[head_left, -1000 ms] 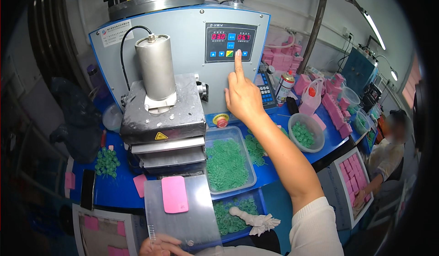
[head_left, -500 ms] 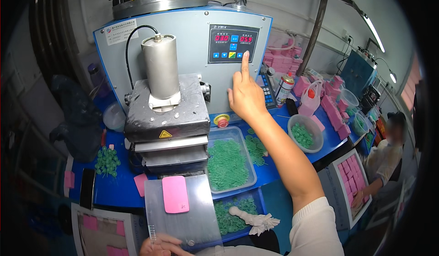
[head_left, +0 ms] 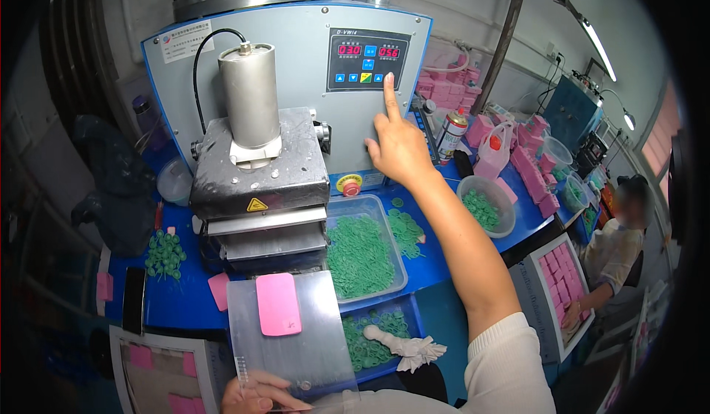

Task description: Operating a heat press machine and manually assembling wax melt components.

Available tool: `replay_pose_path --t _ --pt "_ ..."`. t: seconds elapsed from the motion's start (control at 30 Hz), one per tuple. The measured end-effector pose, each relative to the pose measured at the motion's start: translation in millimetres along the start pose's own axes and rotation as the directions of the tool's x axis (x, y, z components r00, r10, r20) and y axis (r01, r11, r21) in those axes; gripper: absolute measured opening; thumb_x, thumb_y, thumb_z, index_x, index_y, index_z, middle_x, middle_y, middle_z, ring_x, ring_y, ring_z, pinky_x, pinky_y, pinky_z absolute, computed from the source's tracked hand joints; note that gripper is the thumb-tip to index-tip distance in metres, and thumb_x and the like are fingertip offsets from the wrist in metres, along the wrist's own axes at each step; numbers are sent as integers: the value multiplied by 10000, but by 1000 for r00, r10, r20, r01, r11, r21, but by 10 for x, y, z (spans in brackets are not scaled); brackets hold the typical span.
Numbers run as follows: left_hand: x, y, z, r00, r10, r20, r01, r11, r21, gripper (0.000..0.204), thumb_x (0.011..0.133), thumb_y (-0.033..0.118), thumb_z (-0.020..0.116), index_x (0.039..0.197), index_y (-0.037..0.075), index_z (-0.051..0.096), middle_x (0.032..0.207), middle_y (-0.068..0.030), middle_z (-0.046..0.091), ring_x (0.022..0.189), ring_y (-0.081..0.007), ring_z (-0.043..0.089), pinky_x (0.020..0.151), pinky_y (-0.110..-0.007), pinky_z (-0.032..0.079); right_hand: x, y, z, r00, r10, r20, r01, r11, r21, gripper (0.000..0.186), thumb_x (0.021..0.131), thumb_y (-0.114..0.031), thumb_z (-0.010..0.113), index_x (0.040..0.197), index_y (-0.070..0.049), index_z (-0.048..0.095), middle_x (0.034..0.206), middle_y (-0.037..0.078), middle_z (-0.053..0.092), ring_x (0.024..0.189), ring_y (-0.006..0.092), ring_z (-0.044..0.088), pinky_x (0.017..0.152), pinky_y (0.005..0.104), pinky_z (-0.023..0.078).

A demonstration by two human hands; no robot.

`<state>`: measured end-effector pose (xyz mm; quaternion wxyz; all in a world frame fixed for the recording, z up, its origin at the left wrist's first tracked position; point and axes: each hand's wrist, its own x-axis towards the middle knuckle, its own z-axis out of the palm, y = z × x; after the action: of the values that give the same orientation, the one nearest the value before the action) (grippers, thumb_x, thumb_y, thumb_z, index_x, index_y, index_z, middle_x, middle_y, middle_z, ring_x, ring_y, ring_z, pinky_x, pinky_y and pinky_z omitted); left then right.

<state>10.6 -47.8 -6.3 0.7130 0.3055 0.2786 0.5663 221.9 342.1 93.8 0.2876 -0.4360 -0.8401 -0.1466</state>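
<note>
My right hand (head_left: 403, 147) reaches up to the control panel (head_left: 355, 87) of a grey-blue machine (head_left: 166, 103). Its index finger is stretched out onto a button at the panel's lower right; the thumb stands apart and the other fingers curl, holding nothing. At the bottom, my left hand (head_left: 255, 393) is at the near left corner of a clear plate (head_left: 318, 340). Its fingers are loosely spread and partly seen through the plate. A pink rectangular mould (head_left: 279, 307) lies on this plate, in front of the machine's metal clamp (head_left: 270, 244) and upright cylinder (head_left: 251, 99).
Green wax pieces fill a clear tub (head_left: 362, 258), a blue tray (head_left: 370, 347) and a round bowl (head_left: 484, 203). A white cloth bundle (head_left: 407, 347) rests on the tray. A spray can (head_left: 451, 136) and pink blocks (head_left: 532, 170) stand right. Another person (head_left: 617, 244) sits far right.
The view has shifted slightly, so the scene sits further left and higher. My right finger stays on the same button. The right red readout on the panel has changed.
</note>
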Motion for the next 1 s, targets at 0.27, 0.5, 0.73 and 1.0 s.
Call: replay_pose_path --t 0.27,0.5,0.73,1.0 --pt "-27 28 36 1000 -6 -19 6 1000 0 542 885 223 627 1207 -151 401 952 -318 659 763 -314 692 683 -368 582 -41 7 50 999 1 -46 1 999 41 246 732 -110 718 804 14 519 1534 272 141 768 402 659 678 442 545" --pt "-10 25 20 999 -15 -32 15 1000 -5 543 884 226 629 1204 -150 404 943 -311 662 760 -311 692 679 -365 582 -36 60 42 996 -14 -89 18 999 38 279 750 -98 698 893 0 480 1531 272 156 802 401 652 677 440 538" --pt "14 34 21 999 -13 -41 12 1000 -2 547 882 229 636 1205 -149 410 939 -307 664 754 -309 692 670 -363 583 -28 39 80 992 -8 -128 12 999 36 280 755 -88 692 890 7 466 1530 273 159 787 400 648 666 443 537" --pt "15 38 35 999 -8 -43 8 1000 -1 554 878 226 641 1209 -154 410 937 -313 662 747 -311 692 665 -361 584 -22 -9 60 995 4 -100 0 999 37 267 743 -65 680 909 11 485 1526 289 135 814 367 633 685 449 533"
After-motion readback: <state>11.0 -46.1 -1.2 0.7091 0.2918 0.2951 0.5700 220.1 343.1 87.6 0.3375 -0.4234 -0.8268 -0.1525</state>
